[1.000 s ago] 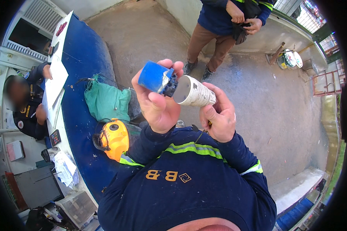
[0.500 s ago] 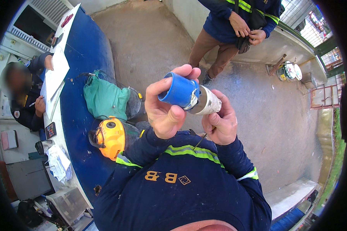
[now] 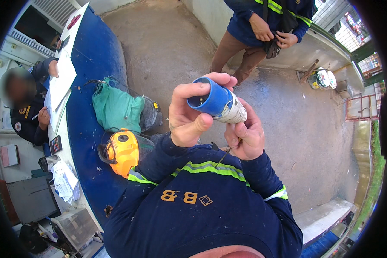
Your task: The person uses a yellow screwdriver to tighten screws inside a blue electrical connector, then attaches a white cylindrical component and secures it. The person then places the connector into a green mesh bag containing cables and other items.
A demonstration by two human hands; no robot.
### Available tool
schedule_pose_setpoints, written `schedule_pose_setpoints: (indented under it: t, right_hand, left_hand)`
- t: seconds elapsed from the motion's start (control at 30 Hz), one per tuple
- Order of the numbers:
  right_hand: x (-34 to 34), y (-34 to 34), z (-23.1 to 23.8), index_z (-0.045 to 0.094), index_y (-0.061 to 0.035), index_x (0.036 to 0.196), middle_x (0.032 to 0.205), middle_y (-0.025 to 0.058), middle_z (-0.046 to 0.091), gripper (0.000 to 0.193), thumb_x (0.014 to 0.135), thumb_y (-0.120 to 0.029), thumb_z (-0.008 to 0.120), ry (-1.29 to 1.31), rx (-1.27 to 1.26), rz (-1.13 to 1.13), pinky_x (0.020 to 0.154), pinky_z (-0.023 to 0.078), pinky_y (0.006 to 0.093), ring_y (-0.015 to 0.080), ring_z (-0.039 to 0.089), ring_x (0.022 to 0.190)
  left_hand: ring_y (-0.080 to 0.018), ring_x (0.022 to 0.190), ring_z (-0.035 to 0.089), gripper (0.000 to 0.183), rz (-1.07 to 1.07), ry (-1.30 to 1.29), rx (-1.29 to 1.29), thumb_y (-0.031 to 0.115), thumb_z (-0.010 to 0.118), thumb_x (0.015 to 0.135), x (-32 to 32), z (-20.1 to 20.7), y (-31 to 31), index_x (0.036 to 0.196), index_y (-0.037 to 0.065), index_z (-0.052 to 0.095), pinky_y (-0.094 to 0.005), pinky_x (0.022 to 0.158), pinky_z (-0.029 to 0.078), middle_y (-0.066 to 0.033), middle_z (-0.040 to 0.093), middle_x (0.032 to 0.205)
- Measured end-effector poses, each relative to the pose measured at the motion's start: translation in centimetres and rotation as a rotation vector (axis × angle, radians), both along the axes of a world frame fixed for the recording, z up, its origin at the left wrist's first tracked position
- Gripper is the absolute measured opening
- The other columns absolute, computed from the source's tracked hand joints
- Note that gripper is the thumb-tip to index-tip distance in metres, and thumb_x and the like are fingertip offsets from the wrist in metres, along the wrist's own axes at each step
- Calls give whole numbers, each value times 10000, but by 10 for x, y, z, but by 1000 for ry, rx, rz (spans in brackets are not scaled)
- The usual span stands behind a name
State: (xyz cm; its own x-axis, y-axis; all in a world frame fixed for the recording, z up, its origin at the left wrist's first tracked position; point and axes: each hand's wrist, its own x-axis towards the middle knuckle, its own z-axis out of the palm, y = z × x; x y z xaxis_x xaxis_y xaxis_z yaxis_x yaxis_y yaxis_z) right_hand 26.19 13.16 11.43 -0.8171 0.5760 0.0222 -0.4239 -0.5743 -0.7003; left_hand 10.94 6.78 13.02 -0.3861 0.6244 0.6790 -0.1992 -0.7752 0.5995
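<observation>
My left hand (image 3: pixel 185 114) is closed around a blue plastic tube (image 3: pixel 217 99), thumb below and fingers over the top. The tube's open end faces left and up, and small metal-looking bits show inside its dark bore. Against its other end sits a white-wrapped cylinder (image 3: pixel 236 112), pinched from below and the right by my right hand (image 3: pixel 249 139). The two pieces line up end to end. Whether one fits inside the other I cannot tell. Whitish smears mark the blue surface near the joint.
On the left runs a blue-sided counter (image 3: pixel 92 56), where a person (image 3: pixel 30 101) holds a pen over papers. A yellow helmet (image 3: pixel 124 150) and a green mesh bag (image 3: pixel 116 107) are beside it. Another person (image 3: pixel 262 32) stands ahead. Buckets (image 3: pixel 320 79) stand far right.
The white-wrapped cylinder, tilted with a dark gap beside the blue tube before, now lines up against it. Both hands have shifted slightly; the tube has turned, showing more of its opening.
</observation>
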Motion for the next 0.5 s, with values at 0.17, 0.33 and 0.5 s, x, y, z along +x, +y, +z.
schedule_pose_setpoints:
  t: [0.17, 0.33, 0.5]
  right_hand:
    - [-6, 0, -6, 408, -34, 1403, 668, 36, 567, 652, 860, -223, 716, 31, -49, 57, 416, 320, 235, 105, 454, 452]
    - [-6, 1, -12, 371, -64, 1433, 787, 57, 598, 662, 877, -217, 695, -82, -125, 95, 451, 380, 241, 125, 516, 527]
    - [5, -7, -9, 373, -78, 1411, 863, 60, 604, 534, 947, -217, 598, -327, -94, 144, 538, 455, 259, 139, 546, 610]
  left_hand:
    - [-378, 1117, 560, 570, 55, -54, 90, 334, 694, 872, 18, 1, 11, 1303, 184, 353, -448, 842, 539, -254, 484, 1221]
    - [-297, 971, 596, 515, 155, 17, 146, 272, 681, 893, 15, -19, 18, 1267, 127, 358, -388, 759, 552, -269, 481, 1195]
    - [-268, 905, 604, 498, 283, 262, 4, 196, 670, 900, 10, -32, 1, 1275, 106, 354, -362, 758, 529, -261, 523, 1132]
